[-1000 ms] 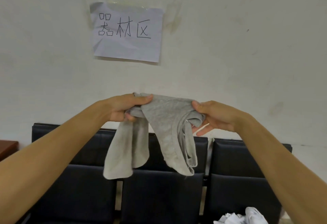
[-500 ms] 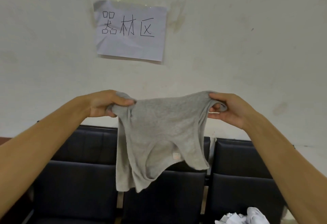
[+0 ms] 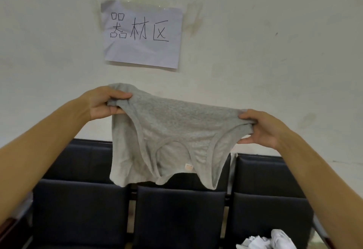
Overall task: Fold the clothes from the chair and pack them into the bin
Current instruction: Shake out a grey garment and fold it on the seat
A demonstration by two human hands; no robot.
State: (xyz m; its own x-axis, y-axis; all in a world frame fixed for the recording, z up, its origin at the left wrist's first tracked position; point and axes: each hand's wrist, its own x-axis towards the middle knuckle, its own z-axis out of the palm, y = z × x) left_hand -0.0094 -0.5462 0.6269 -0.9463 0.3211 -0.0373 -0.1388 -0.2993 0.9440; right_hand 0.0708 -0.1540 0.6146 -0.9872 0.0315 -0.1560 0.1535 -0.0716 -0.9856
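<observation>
Head view, gray top point(image 3: 172, 130) held spread in the air before the wall, left grip point(image 3: 104, 104) pinching its left corner, right grip point(image 3: 259, 127) pinching its right corner, black chairs point(image 3: 176, 219) beyond and below, white clothes point(image 3: 269, 242) on the right seat, paper sign point(image 3: 143, 34) on the wall above.

The garment point(image 3: 169, 128) is plain heather grey with a small pale label. The chairs point(image 3: 180, 217) are black. On the off-white, stained wall point(image 3: 275, 42) hangs a white paper sign point(image 3: 143, 52) with black handwritten characters. Crumpled white cloth point(image 3: 275, 241) lies on one seat.
</observation>
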